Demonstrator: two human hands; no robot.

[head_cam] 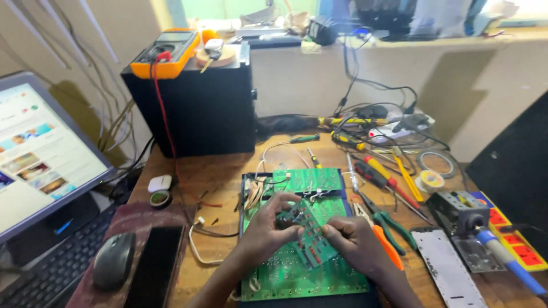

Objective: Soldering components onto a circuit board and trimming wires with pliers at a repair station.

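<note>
Both hands, left (267, 228) and right (353, 239), pinched a small green board (305, 231) by its ends, fingers curled tight, tilted above a larger board (285, 274) on the bench (217, 177), pliers (388, 219) just to the right.

Small green circuit board (305, 231), tilted over larger board (297, 274)
</note>
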